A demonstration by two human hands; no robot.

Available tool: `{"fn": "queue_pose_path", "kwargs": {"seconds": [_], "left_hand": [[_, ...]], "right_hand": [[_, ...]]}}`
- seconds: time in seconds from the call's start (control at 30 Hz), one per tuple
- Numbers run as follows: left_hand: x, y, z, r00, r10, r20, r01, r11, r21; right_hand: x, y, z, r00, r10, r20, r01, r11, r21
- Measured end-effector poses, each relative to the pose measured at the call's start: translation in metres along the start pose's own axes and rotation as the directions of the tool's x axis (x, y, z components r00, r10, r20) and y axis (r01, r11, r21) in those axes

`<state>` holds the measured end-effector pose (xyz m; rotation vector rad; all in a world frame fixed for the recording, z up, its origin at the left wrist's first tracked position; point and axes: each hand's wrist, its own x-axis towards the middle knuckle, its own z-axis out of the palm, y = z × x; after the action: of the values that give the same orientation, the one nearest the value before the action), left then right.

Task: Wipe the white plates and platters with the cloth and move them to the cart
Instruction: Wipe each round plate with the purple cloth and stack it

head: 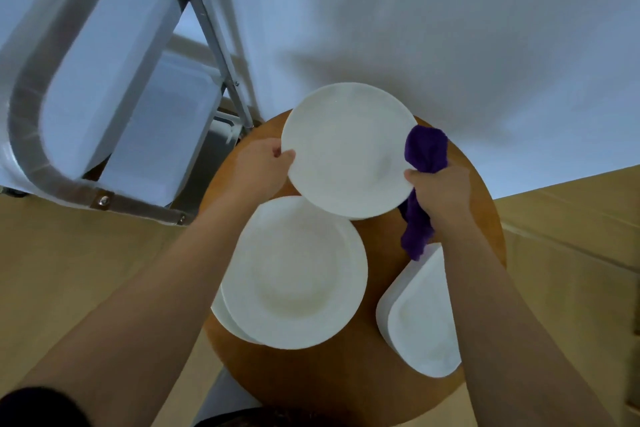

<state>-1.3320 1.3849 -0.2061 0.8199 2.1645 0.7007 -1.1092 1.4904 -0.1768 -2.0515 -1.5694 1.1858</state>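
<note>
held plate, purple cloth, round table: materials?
Held plate: probably glazed ceramic, smooth white with a soft sheen; melamine can't be excluded. Purple cloth: soft fuzzy fabric, bunched, likely microfibre or terry. Round table: wood-look, warm brown, smooth.

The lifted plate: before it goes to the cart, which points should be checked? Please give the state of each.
1. Left hand grips the lifted plate at its rim: ok.
2. Right hand holds the purple cloth against the plate: ok.
3. Plate wiped clean: cannot tell.
4. Plate clear of the plate stack below: ok.
5. Free space on the cart: cannot tell; white platters already lie there.
</note>
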Motion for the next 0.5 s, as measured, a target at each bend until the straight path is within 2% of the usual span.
{"fn": "queue_pose_path", "kwargs": {"seconds": [0.27, 0.5], "left_hand": [[0.028, 0.002, 0.02, 0.998, 0.053, 0.034, -0.059, 0.975, 0.214], [0.04, 0.001, 0.044, 0.994, 0.086, 0.063, -0.106, 0.87, 0.482]], "right_hand": [[0.031, 0.025, 0.023, 1.0, 0.017, -0.025, -0.02, 0.989, -0.147], [0.032, 0.047, 0.031, 0.995, 0.019, -0.095, -0.045, 0.959, -0.278]]}}
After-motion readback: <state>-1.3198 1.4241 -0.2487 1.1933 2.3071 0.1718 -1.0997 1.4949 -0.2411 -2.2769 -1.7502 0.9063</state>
